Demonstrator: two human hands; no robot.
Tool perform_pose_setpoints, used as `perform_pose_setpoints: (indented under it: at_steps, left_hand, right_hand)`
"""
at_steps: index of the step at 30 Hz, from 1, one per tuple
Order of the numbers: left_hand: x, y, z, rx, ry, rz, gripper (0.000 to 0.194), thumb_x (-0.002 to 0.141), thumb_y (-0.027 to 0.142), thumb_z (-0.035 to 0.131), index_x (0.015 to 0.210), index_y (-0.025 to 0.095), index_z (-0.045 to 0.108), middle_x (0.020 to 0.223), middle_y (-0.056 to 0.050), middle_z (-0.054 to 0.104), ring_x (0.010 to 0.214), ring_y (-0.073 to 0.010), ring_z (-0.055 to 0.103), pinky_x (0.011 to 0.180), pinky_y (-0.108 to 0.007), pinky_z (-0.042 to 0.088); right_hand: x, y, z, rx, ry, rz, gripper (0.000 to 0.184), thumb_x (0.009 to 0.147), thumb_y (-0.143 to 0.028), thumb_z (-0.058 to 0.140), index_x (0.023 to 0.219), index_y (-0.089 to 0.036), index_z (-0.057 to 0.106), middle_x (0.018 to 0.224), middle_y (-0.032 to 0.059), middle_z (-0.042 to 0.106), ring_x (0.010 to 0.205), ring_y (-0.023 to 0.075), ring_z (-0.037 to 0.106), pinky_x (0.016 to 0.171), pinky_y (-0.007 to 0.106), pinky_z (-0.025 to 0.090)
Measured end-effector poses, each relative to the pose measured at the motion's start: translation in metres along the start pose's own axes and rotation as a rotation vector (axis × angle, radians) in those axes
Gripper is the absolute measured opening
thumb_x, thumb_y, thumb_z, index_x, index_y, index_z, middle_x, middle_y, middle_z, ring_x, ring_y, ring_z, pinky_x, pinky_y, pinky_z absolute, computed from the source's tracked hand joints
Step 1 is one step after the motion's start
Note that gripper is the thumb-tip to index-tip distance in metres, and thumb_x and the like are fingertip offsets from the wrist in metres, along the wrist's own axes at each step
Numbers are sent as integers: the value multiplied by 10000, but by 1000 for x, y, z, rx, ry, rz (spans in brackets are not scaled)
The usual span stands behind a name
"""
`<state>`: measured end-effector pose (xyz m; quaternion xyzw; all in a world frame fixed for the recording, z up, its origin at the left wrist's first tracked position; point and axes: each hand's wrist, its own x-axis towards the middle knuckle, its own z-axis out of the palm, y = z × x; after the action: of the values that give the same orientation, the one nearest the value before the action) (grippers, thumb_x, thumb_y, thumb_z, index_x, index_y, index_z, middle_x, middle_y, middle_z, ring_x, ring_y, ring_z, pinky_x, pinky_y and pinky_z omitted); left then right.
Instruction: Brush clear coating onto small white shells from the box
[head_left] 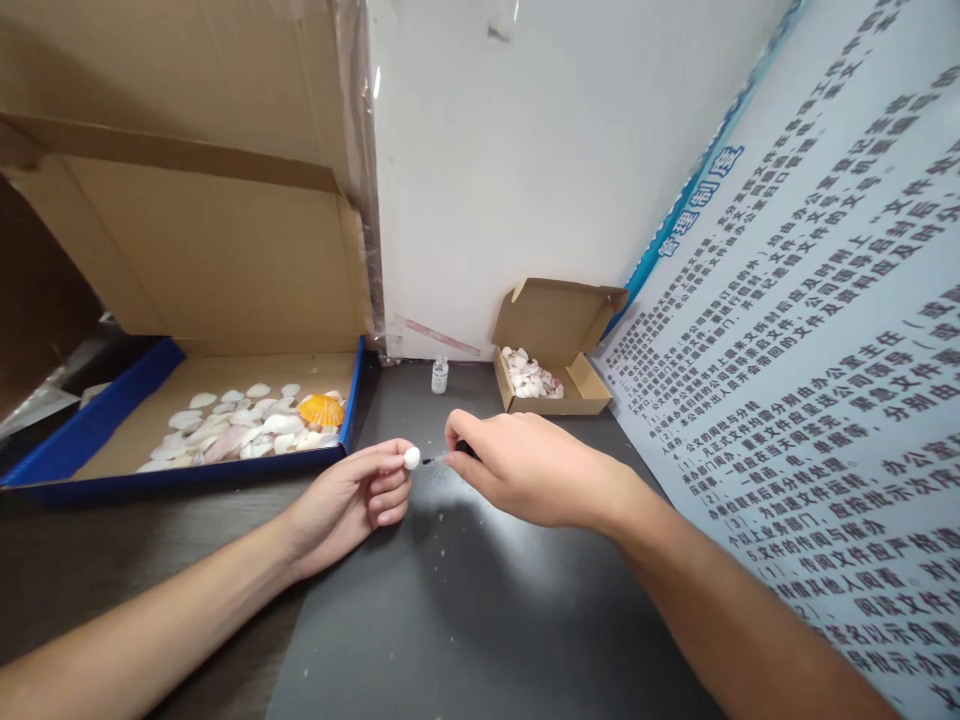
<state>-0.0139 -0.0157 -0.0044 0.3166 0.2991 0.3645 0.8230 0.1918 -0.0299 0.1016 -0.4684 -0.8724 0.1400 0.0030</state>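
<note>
Between the thumb and forefinger of my left hand (375,490) is a small white shell (412,458), pinched near its edge. My right hand (525,468) grips the black cap of a small applicator brush (431,460). Its dark tip points left and lies close to the shell; whether they touch I cannot tell. Behind both hands a small clear glass bottle (439,376) with a pale label stands upright, its neck uncapped. Most of the brush cap is hidden by my right fingers.
An open blue-edged cardboard box (247,362) at left holds many white shells and an orange scallop shell (321,409). A smaller open box (589,385) of shells stands back right. White specks dot the dark grey mat (390,640). A printed board (810,330) leans along the right.
</note>
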Motion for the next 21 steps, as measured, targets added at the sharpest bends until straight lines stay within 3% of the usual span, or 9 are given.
perform_pose_setpoints:
  at_steps: [13,17,21]
  left_hand:
    - [-1,1,0,14,23,1,119,883,157,557,769,154,589,583,71,241,518,-93,188,458,-177,314]
    - [-2,2,3,-13,10,-7,152,877,150,517,732,163,564,580,68,228,513,-100,174,463,-191,307]
    - [-3,4,6,-62,-7,-17,204,869,166,457,668,182,483,587,59,227,509,-109,158,468,-211,304]
  right_hand:
    - [1,1,4,77,18,-68,192,1013,-355,386,1006,-220,523,680,-14,578,593,148,476,549,266,250]
    - [3,7,2,37,8,-23,181,991,-341,427,953,-208,543,723,9,618,613,147,494,554,272,253]
    - [5,18,-1,54,95,29,171,976,-324,422,931,-217,548,696,-10,605,603,137,481,555,268,265]
